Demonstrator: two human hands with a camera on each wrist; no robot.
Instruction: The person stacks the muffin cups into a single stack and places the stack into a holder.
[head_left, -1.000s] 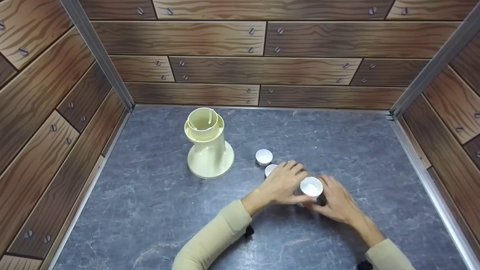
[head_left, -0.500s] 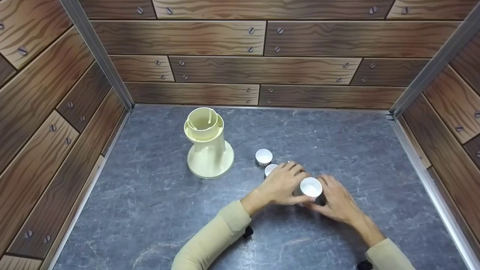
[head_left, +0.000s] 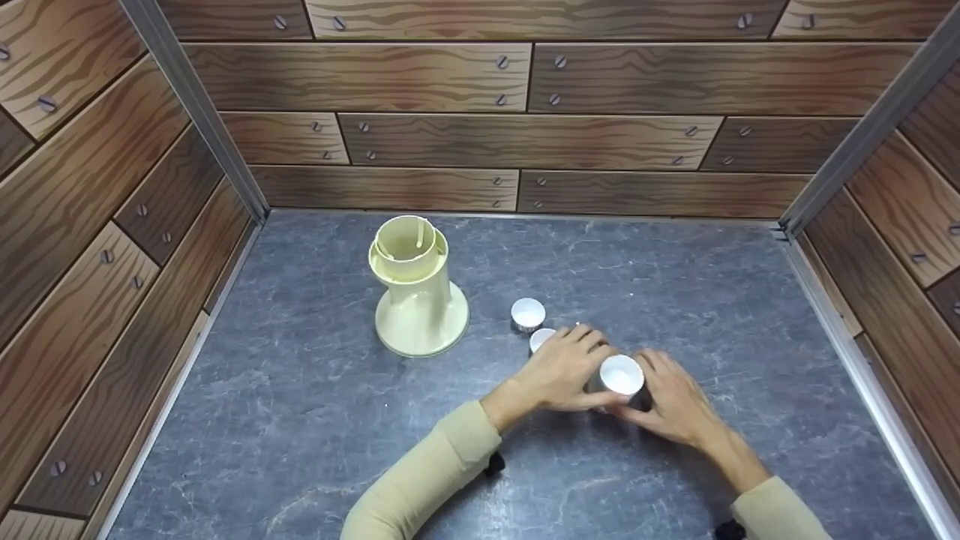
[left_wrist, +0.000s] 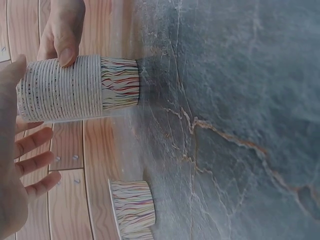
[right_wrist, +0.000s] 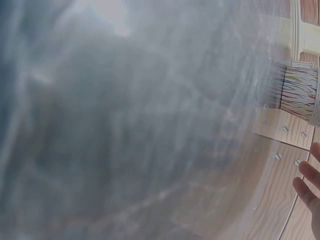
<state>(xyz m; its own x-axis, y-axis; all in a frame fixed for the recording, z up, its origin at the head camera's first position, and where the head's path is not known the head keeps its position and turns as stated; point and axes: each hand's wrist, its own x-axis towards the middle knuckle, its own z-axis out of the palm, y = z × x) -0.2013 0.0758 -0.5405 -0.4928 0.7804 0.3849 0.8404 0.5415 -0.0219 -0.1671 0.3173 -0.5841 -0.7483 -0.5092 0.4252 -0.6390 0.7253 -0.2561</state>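
Note:
A tall stack of nested white paper cups (head_left: 622,374) with thin coloured lines stands upright on the table, right of centre. My left hand (head_left: 559,371) holds its upper end from the left, thumb across the near side. In the left wrist view, the other fingers (left_wrist: 37,160) of that hand spread away from the stack. From the right, my right hand (head_left: 675,401) grips the stack, its thumb (left_wrist: 66,50) pressed on the stacked rims. Left of the stack stand two separate cups: one small cup (head_left: 528,314) upright, another cup (head_left: 540,340) partly hidden behind my left hand.
A pale yellow plastic holder (head_left: 420,319) with a wide round base and a ringed, hollow top stands left of the cups. Wood-print walls (head_left: 517,142) enclose the grey marbled table (head_left: 300,420) at the back and both sides.

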